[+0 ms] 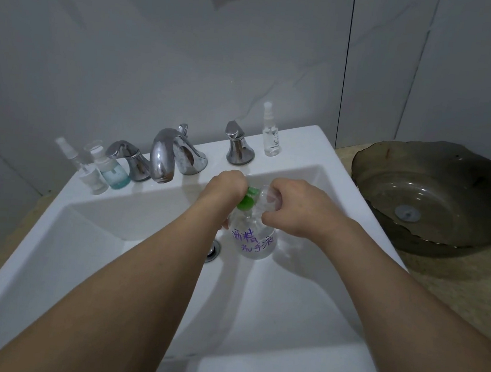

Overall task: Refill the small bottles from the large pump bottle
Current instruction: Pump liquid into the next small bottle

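Over the sink (pixel 51 257), my left hand (pixel 223 186) curls on the green pump head (pixel 249 199); my right hand (pixel 293 208) grips a small clear bottle (pixel 270 200) beside it.

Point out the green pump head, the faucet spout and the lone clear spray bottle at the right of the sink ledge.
green pump head (pixel 248 199), head view, on its green top.
faucet spout (pixel 162 154), head view, on the chrome curve.
clear spray bottle (pixel 271 137), head view, on its transparent body.

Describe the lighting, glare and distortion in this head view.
Head view: dim, bluish light; bright glints on the chrome faucet; wide-angle bending bows the white sink rim and wall seams; the clear small bottle in the right hand is hard to see.
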Demonstrator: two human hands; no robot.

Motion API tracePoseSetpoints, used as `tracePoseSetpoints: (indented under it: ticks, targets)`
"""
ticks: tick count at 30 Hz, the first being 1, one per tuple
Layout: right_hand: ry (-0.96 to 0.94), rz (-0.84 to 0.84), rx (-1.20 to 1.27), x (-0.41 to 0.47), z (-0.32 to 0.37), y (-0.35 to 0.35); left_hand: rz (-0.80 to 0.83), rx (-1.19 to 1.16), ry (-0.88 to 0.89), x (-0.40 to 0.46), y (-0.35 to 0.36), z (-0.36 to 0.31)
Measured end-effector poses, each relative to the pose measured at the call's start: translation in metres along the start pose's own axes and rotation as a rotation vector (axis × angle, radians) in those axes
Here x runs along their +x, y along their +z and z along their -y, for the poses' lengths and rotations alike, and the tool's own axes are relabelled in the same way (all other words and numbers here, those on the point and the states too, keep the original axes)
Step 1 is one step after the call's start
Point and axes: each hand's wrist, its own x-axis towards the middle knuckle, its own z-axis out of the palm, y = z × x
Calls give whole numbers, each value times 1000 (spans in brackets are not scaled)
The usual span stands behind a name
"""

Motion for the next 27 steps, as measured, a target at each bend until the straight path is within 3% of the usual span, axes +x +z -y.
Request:
tracePoseSetpoints:
  ticks: [14, 19, 27]
  targets:
    - [-24, -92, 27, 1, 0, -4, 320, 77, -137, 6, -20, -6]
    - [-26, -86, 27, 1, 0, -4, 272, 57, -143, 1, -15, -4]
    - [2, -21, 24, 2, -2, -1, 61, -79, -82, -1, -2, -5]
